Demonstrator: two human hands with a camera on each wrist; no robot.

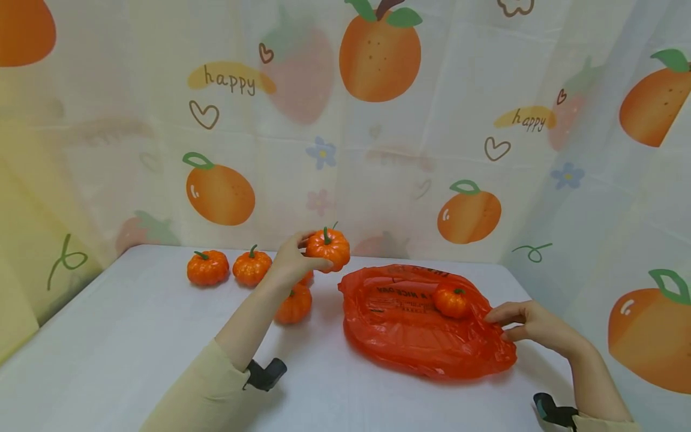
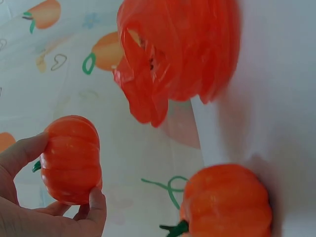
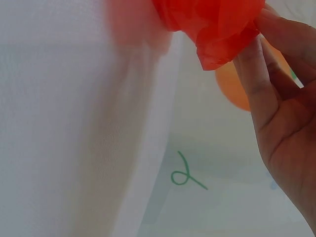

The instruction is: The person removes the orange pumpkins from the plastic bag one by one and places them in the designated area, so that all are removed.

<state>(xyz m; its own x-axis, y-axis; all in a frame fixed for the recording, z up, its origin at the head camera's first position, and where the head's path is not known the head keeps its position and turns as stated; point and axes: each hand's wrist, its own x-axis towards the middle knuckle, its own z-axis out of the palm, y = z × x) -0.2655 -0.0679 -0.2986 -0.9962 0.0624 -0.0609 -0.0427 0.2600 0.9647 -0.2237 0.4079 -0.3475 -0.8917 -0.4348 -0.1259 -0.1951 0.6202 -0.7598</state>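
My left hand (image 1: 291, 261) grips a small orange pumpkin (image 1: 330, 248) with a green stem, lifted above the table. In the left wrist view, thumb and fingertips hold this pumpkin (image 2: 72, 160) from opposite sides. A crumpled red plastic bag (image 1: 399, 342) with dark print lies to the right, its mouth spread wide. Inside the bag, toward its right side, sits another pumpkin (image 1: 452, 301). At the bag's right edge my right hand (image 1: 537, 327) pinches the plastic. The right wrist view shows its fingers on the rim of the bag (image 3: 219, 42).
Several more pumpkins stand on the white table (image 1: 162, 336): one at the far left (image 1: 207, 268), one beside it (image 1: 252, 267), and one nearer (image 1: 295, 304) with another partly hidden behind it. A fruit-printed curtain (image 1: 345, 180) hangs along the table's back edge.
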